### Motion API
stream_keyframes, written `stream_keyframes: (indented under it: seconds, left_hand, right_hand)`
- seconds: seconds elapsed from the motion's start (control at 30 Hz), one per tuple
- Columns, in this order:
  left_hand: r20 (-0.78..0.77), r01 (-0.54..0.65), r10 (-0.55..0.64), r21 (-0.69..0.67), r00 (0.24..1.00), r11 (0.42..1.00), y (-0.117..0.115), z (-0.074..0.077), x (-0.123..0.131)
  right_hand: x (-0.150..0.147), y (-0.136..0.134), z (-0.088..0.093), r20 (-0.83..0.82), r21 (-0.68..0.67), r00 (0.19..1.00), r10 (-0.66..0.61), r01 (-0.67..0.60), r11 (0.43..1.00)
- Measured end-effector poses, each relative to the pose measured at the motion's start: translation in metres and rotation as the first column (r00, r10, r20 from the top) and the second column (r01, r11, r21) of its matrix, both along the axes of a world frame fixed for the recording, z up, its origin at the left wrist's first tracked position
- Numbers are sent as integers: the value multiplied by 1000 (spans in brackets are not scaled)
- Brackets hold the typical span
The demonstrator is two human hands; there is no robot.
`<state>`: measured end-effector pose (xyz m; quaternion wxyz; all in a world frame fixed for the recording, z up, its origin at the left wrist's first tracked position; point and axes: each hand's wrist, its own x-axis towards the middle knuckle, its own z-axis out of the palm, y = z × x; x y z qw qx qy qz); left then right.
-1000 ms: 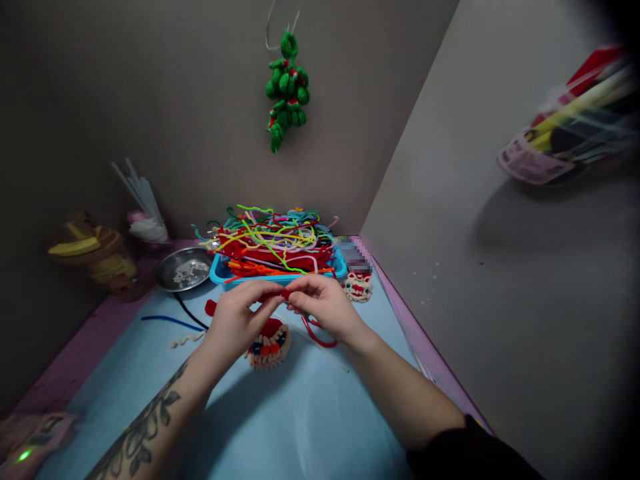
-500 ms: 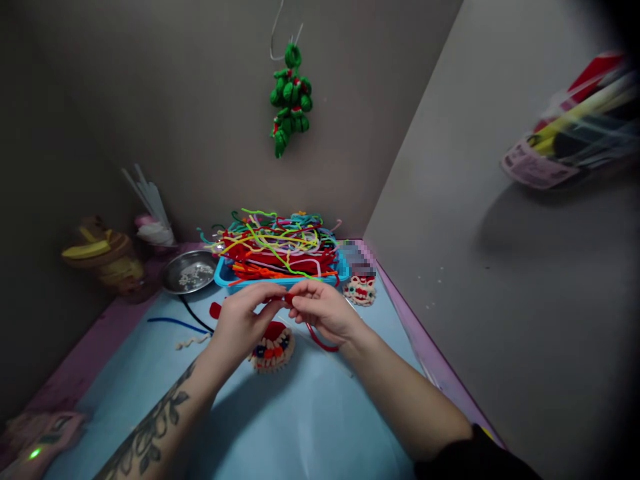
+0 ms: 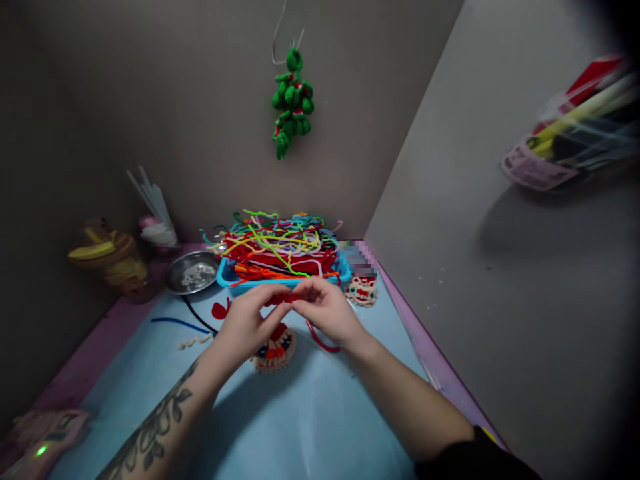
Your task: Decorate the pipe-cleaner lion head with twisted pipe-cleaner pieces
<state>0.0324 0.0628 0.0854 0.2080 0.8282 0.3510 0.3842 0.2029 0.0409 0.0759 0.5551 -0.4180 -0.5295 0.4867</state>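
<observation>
Above the table, my left hand point(image 3: 250, 317) and my right hand point(image 3: 330, 310) meet at the fingertips. Between their pinched fingers is a short red pipe cleaner piece point(image 3: 285, 299), partly hidden by the fingers. Below them on the blue sheet lies a rounded pipe cleaner figure point(image 3: 273, 350) in cream, dark blue, orange and red, its upper part partly covered by the left thumb. To the left of my left hand sits a small red piece point(image 3: 220, 310). A curved red pipe cleaner point(image 3: 323, 341) rests under my right wrist.
Behind the hands stands a blue tray point(image 3: 240, 288) heaped with coloured pipe cleaners. A metal bowl point(image 3: 173, 283) of small pale bits is left of it; a cream-and-red figure point(image 3: 362, 292) lies right. A pink device point(image 3: 47, 437) with a green light sits front left.
My fingertips have shifted on the red piece, and more of its length shows between the hands. The right fingers are more arched over it. The view has moved very slightly.
</observation>
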Motion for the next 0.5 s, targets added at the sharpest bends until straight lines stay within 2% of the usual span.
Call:
stream_keyframes:
  seconds: [0.13,0.3,0.4,0.5]
  left_hand:
    - [-17,6,-5,3,1000,1000,3,-3,-2]
    - [-33,3,-3,-15,999,1000,5,0,-5]
    - [-30,3,-3,27,1000,1000,6,0,-4]
    - [-19,14,-12,74,1000,997,5,0,-3]
  right_hand:
    - [-2,-2,-2,191,106,979,-76,57,993]
    - [-2,1,-3,310,173,939,-147,96,980]
    - [-3,3,-4,309,147,941,-139,97,984]
    - [-1,5,-5,230,49,971,-71,61,997]
